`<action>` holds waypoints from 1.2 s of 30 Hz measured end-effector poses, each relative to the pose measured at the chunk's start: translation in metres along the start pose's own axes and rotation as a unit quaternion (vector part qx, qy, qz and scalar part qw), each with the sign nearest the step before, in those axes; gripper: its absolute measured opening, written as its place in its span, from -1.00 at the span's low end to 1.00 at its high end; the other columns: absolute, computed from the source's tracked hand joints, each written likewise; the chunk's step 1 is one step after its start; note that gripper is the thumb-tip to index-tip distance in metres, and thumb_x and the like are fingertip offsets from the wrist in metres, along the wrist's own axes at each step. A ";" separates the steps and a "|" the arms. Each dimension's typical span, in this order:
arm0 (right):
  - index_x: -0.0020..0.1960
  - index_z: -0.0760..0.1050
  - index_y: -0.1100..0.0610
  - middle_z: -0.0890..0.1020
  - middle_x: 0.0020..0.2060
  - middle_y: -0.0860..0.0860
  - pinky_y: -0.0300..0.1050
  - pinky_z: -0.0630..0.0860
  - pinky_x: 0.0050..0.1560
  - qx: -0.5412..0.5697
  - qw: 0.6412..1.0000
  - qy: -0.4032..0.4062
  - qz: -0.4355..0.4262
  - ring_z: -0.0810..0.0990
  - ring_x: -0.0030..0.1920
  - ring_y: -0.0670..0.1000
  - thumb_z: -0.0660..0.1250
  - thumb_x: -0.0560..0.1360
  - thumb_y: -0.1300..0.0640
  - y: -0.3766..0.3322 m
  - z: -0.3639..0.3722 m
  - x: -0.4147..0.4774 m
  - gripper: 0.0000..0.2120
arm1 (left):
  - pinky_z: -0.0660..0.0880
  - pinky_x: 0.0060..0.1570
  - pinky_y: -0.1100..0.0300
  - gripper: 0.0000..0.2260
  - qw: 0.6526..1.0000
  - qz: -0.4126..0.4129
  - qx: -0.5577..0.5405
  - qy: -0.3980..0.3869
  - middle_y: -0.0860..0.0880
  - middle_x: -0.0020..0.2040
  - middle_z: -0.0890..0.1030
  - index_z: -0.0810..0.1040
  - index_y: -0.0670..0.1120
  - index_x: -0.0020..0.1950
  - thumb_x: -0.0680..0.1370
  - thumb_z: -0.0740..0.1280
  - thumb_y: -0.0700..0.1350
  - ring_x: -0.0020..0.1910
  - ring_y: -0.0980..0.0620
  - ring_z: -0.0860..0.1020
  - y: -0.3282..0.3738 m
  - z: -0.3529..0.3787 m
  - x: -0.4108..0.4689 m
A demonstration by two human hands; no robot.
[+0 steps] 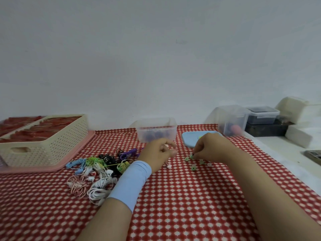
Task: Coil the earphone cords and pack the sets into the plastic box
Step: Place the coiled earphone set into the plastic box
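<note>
**On the red checked tablecloth (173, 197): fiddly work**

Near its middle, the right hand (208, 148) pinches a green earbud piece (192, 156). The left hand (159, 153) is curled, its grip unclear (too blurred). Behind them the plastic box (156, 132) stands mouth-up, long axis left-right, contents murky. Coiled earphones (97, 171) heap to the left, by a cream basket (52, 145). Beyond is a white wall (156, 58).

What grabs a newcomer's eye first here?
The red-and-white checked cloth fills the foreground. A colourful tangle of earphones lies left of centre. Mid-scene, before the clear plastic box, the right hand pinches a small green piece beside the left hand.
</note>
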State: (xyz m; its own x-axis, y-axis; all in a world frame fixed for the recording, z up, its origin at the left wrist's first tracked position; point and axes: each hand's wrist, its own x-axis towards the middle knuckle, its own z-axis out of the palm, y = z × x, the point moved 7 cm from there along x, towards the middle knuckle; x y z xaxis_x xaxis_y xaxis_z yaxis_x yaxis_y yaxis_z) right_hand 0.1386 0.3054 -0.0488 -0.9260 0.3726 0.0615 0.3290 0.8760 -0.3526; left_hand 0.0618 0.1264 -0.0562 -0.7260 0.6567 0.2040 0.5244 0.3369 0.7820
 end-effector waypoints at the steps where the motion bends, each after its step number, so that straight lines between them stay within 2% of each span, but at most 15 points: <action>1: -0.14 0.74 -0.11 0.71 -0.20 -0.21 -0.18 0.59 -0.02 -0.013 1.000 -0.005 0.004 0.64 -0.14 -0.15 0.54 0.41 -0.07 0.000 0.002 0.000 -0.93 | 0.56 -0.07 0.25 -0.86 1.000 0.000 -0.023 0.012 0.06 -0.15 0.70 0.64 0.08 0.11 0.58 0.37 -0.08 -0.24 0.10 0.62 0.000 -0.002 0.000; 4: -0.11 0.74 -0.10 0.72 -0.18 -0.20 -0.20 0.58 -0.05 -0.030 0.999 -0.010 0.016 0.63 -0.14 -0.14 0.55 0.41 -0.08 -0.001 0.004 0.001 -0.90 | 0.56 -0.18 0.28 -0.81 0.991 -0.027 -0.131 0.031 0.00 -0.13 0.71 0.66 -0.04 0.18 0.61 0.32 -0.14 -0.30 0.15 0.55 -0.003 -0.002 0.000; 7: -0.08 0.74 -0.09 0.72 -0.15 -0.17 -0.21 0.55 -0.06 -0.039 0.999 -0.005 0.014 0.63 -0.12 -0.12 0.52 0.44 -0.03 -0.004 0.002 0.001 -0.93 | 0.58 -0.14 0.24 -0.78 0.963 -0.067 -0.262 0.005 -0.07 -0.01 0.70 0.63 -0.10 0.22 0.64 0.26 -0.21 -0.22 0.09 0.57 -0.007 0.005 -0.002; 12: -0.12 0.75 -0.08 0.72 -0.19 -0.17 -0.18 0.59 -0.07 -0.020 0.999 0.027 0.012 0.64 -0.13 -0.13 0.48 0.45 0.05 -0.004 -0.005 -0.002 -0.93 | 0.59 -0.09 0.18 -0.79 0.953 -0.076 -0.292 0.001 -0.07 -0.05 0.70 0.62 -0.04 0.15 0.63 0.25 -0.24 -0.21 0.06 0.58 -0.012 0.010 -0.003; 15: -0.10 0.74 -0.09 0.72 -0.17 -0.20 -0.26 0.51 -0.14 -0.036 0.999 -0.002 0.013 0.62 -0.13 -0.16 0.52 0.43 -0.04 -0.006 0.001 -0.004 -0.92 | 0.58 -0.12 0.20 -0.81 0.947 -0.088 -0.309 0.004 -0.04 -0.10 0.71 0.62 -0.01 0.07 0.64 0.26 -0.24 -0.22 0.07 0.58 -0.016 0.011 -0.005; 17: -0.06 0.74 -0.08 0.72 -0.15 -0.17 -0.27 0.49 -0.14 -0.036 0.999 -0.004 0.020 0.62 -0.14 -0.13 0.53 0.44 -0.02 -0.005 0.003 -0.003 -0.91 | 0.57 -0.14 0.22 -0.82 0.942 -0.092 -0.324 0.003 -0.03 -0.11 0.71 0.62 -0.02 0.07 0.64 0.26 -0.23 -0.23 0.09 0.59 -0.017 0.011 -0.006; 20: -0.05 0.74 -0.06 0.72 -0.14 -0.12 -0.27 0.48 -0.18 -0.032 0.999 0.005 0.024 0.63 -0.16 -0.10 0.49 0.48 0.05 -0.004 0.002 -0.003 -0.92 | 0.57 -0.13 0.22 -0.83 0.940 -0.095 -0.328 0.001 -0.02 -0.12 0.70 0.62 -0.04 0.13 0.63 0.27 -0.21 -0.23 0.10 0.59 -0.017 0.011 -0.006; 23: -0.14 0.72 -0.08 0.71 -0.14 -0.14 -0.27 0.47 -0.17 0.002 1.000 0.007 0.013 0.62 -0.15 -0.12 0.49 0.48 0.04 -0.003 0.000 -0.006 -0.95 | 0.56 -0.07 0.17 -0.84 0.941 -0.093 -0.326 0.009 -0.01 -0.14 0.70 0.63 -0.05 0.11 0.62 0.28 -0.21 -0.23 0.08 0.57 -0.019 0.009 -0.006; 25: -0.19 0.69 -0.11 0.70 -0.14 -0.17 -0.26 0.47 -0.12 0.046 0.999 0.022 0.004 0.62 -0.10 -0.14 0.49 0.49 0.05 -0.002 -0.005 -0.008 -0.90 | 0.56 -0.07 0.16 -0.85 0.945 -0.094 -0.313 0.017 -0.03 -0.13 0.70 0.64 -0.04 0.08 0.62 0.29 -0.21 -0.22 0.06 0.58 -0.020 0.008 -0.005; 27: -0.18 0.68 -0.11 0.70 -0.11 -0.18 -0.21 0.50 -0.02 0.069 0.997 0.030 -0.002 0.62 -0.04 -0.14 0.47 0.50 0.06 -0.001 -0.008 -0.007 -0.89 | 0.56 -0.12 0.19 -0.85 0.952 -0.092 -0.293 0.018 -0.04 -0.11 0.71 0.63 -0.03 0.06 0.62 0.30 -0.21 -0.21 0.05 0.58 -0.020 0.008 -0.004; 31: -0.13 0.71 -0.08 0.71 -0.14 -0.18 -0.14 0.61 0.08 0.078 0.997 0.015 -0.008 0.64 -0.06 -0.13 0.50 0.48 0.13 -0.002 -0.005 -0.006 -0.89 | 0.57 -0.22 0.30 -0.88 0.978 -0.067 -0.196 0.021 0.02 -0.11 0.71 0.62 0.01 0.04 0.61 0.32 -0.18 -0.26 0.12 0.60 -0.015 0.006 -0.004; 36: -0.04 0.70 -0.15 0.70 0.02 -0.16 -0.18 0.56 0.10 0.064 0.997 0.026 -0.024 0.61 0.02 -0.10 0.43 0.54 0.17 -0.004 -0.006 -0.004 -0.80 | 0.58 -0.22 0.32 -0.88 0.985 -0.052 -0.165 0.026 0.05 -0.13 0.70 0.62 0.00 0.06 0.61 0.32 -0.17 -0.27 0.13 0.60 -0.013 0.006 -0.004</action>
State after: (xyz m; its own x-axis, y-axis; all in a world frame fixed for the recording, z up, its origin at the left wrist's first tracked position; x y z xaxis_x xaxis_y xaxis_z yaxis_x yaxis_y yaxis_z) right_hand 0.1422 0.3028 -0.0419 -0.9281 0.3491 0.1294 0.2544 0.8484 -0.4642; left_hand 0.0600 0.1231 -0.0708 -0.7942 0.5921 0.1365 0.2802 0.1575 0.9469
